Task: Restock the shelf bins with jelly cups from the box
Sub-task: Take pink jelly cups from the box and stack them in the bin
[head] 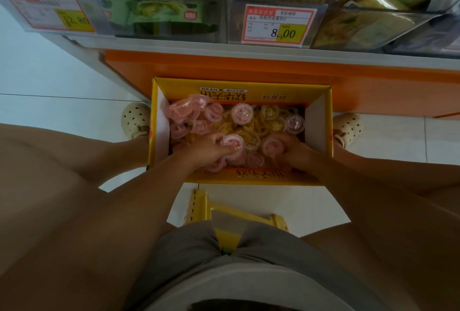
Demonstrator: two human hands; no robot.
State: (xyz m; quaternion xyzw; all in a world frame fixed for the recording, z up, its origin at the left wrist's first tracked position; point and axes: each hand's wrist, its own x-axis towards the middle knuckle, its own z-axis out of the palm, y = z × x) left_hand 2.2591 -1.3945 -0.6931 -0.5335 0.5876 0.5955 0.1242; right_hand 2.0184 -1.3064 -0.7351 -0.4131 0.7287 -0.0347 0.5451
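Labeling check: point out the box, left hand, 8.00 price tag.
box (317,124): head view, right inner wall.
left hand (209,148): head view, back of hand.
8.00 price tag (278,24): head view, its middle.

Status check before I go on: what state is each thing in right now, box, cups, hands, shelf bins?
Box: open, on the floor, partly full.
Jelly cups: loose in the box, pink and yellow mixed.
Left hand: in the box, gripping a pink cup.
Right hand: in the box, gripping another pink cup.
Shelf bins: holding cookie and cracker packs.

Free way into the box (320,121) through its open top; shelf ledge (174,45) perhaps close beyond.
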